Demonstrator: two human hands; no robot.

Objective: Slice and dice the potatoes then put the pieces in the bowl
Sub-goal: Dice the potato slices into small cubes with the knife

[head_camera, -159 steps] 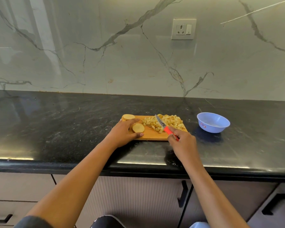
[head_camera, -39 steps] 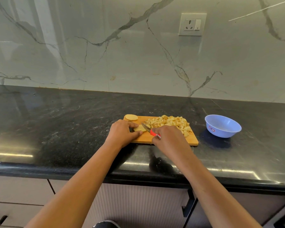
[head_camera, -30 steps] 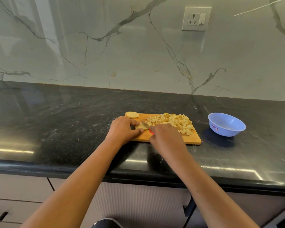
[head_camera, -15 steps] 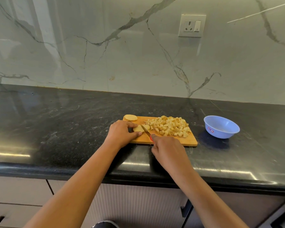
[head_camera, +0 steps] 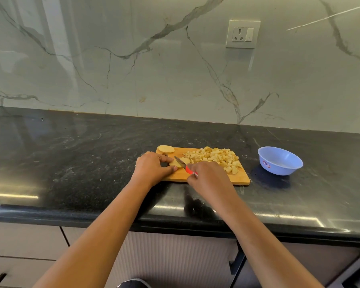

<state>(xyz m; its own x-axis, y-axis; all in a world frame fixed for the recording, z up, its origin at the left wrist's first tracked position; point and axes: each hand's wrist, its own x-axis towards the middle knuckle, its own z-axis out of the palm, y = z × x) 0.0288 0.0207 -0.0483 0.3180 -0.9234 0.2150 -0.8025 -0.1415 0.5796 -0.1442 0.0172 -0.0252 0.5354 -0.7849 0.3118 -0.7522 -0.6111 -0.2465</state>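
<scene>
On the cutting board (head_camera: 216,179), the left hand (head_camera: 152,167) pins a potato slice (head_camera: 174,162) between curled fingers and thumb. The right hand (head_camera: 208,176), fingers wrapped round the red handle, rests the knife (head_camera: 180,162) blade on it. Diced pieces (head_camera: 214,157) heap at the board's 2 o'clock and a second slice (head_camera: 165,149) lies at 10 o'clock. The blue bowl (head_camera: 279,170) stands apart at 3 o'clock.

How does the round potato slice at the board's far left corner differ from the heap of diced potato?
The round pale potato slice is whole; the heap of diced potato pieces is cut into small cubes. The slice lies alone at the wooden cutting board's far left corner; the heap covers its right half. Both rest on the board.
</scene>
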